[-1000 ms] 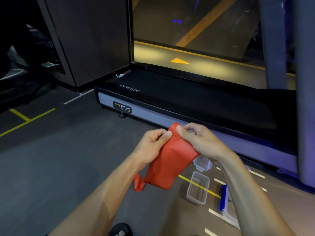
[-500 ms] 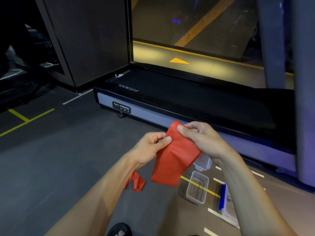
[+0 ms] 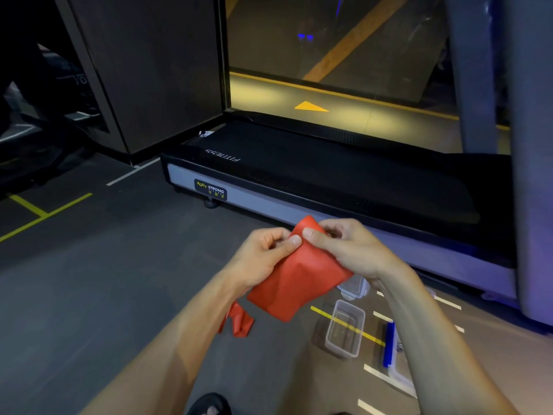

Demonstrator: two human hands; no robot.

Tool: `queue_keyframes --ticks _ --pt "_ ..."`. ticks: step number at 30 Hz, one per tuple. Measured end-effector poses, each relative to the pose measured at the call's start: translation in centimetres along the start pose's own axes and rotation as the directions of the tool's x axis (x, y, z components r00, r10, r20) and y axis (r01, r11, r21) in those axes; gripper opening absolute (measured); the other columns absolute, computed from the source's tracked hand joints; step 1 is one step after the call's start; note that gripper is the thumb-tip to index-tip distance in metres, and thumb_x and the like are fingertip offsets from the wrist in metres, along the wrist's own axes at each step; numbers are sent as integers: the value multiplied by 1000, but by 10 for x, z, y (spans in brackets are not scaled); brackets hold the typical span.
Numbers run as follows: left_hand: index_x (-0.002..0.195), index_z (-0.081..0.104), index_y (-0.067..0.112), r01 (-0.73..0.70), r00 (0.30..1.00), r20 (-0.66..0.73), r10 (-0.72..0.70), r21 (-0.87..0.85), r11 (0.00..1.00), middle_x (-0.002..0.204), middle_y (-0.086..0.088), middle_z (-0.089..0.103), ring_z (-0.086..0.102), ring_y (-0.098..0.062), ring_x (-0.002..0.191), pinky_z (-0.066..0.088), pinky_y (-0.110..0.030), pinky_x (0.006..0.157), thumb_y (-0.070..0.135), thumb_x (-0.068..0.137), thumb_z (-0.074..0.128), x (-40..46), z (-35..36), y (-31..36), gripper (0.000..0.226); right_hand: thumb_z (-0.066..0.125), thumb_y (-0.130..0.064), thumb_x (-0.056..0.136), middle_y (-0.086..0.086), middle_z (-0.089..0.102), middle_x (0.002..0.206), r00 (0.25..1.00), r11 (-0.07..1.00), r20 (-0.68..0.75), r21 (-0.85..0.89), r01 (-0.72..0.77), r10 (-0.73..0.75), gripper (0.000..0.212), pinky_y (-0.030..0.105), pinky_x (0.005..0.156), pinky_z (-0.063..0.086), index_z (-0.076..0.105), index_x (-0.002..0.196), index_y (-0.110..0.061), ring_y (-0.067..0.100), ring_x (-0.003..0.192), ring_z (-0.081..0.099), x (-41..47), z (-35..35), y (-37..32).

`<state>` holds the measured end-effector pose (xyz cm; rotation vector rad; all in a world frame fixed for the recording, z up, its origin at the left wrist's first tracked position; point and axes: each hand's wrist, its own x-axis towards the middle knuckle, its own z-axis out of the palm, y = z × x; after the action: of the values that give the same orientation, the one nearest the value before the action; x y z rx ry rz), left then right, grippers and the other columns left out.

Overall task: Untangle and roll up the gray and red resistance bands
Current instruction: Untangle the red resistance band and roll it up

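Red resistance band hanging mid-scene above the floor | left hand and right hand pinching its top edge together, likely keeping it flat for rolling | gray band not showing

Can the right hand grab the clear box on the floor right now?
Probably not yet. The right hand and left hand both pinch the red band, held up well above the clear box. Nothing covers the box, but the hand would have to let go and reach down.
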<state>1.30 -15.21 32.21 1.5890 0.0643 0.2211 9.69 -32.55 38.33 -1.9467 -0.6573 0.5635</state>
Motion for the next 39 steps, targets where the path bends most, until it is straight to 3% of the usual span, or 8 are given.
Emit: queue_keyframes --ticks 2,9,14,16,20,26,34,39 --pt "85 71 23 0 999 43 2 -40 999 79 -4 64 55 -10 70 45 -22 64 31 97 67 1 -2 -2 15 71 -43 94 8 78 98 998 996 -56 88 -9 14 29 37 81 59 71 107 -17 21 90 76 2 2 -1" --pt "85 69 19 38 999 8 -38 10 999 75 7 65 55 -5 68 45 -20 64 20 102 58 1 -1 0 21 58 -52 100 -2 72 77 994 997 -86 53 -64 69 37 37 69 50 72 93 -18 14 69 65 4 4 -3" --pt "79 67 18 42 999 -30 -40 63 997 74 -5 58 49 -10 65 41 -23 59 24 99 64 0 0 1 22 50 -57 101 0 78 88 992 993 -50 41 -110 112 43 43 86 57 74 95 -23 19 83 74 8 6 3" --pt "81 66 14 27 999 -37 -24 83 996 75 -7 58 49 -11 65 40 -21 59 25 99 64 -1 0 2 21 56 -65 95 8 77 89 996 996 2 17 -92 92 51 40 77 55 74 97 -17 17 77 70 5 7 2" --pt "80 67 11 11 998 -64 -6 77 997 70 1 59 49 -8 65 41 -21 58 39 89 66 0 1 2 29 73 -45 92 12 76 99 998 1000 -50 15 -23 24 32 44 80 58 73 103 -15 17 82 71 3 8 -1" --pt "82 68 18 24 1000 -20 -23 47 999 74 3 65 55 -4 65 46 -18 63 19 101 62 1 -3 2 20 76 -41 91 5 76 101 986 987 -149 151 -53 76 35 31 75 59 65 111 -15 14 84 75 5 5 -3" --pt "89 70 12 20 997 -76 -13 92 996 77 2 64 54 -10 72 44 -28 69 23 103 59 3 -1 2 22 57 -66 92 10 78 90 993 996 -82 40 -76 79 54 54 88 57 75 96 -15 29 87 75 6 8 0" --pt "83 70 16 13 996 -91 -2 120 993 72 9 65 54 -3 65 44 -21 64 22 102 60 1 0 4 23 63 -66 90 8 78 96 998 998 15 24 -62 62 52 46 85 59 74 101 -17 22 87 75 4 10 -1"
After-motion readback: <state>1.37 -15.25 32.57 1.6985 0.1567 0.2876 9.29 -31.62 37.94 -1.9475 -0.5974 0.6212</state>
